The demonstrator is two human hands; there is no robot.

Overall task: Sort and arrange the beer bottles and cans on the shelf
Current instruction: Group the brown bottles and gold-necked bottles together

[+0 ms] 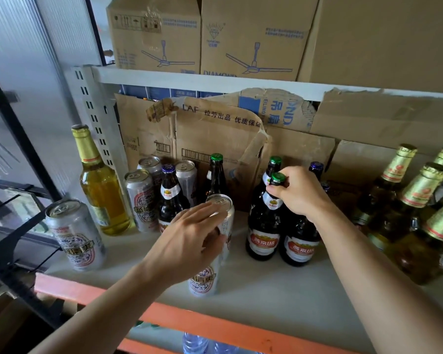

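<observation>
While sorting like with like, grips a can (pixel 225 213) on the shelf (pixel 266 284) with left hand (pixel 187 241) fingers curled round it; pinches a bottle (pixel 274 201) by the neck with right hand (pixel 298 191), probably steadying it beside its twin (pixel 299 247).

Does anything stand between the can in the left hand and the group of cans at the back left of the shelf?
Yes. A small dark bottle with a purple cap stands just left of the can held by the left hand, directly before the back cans.
</observation>
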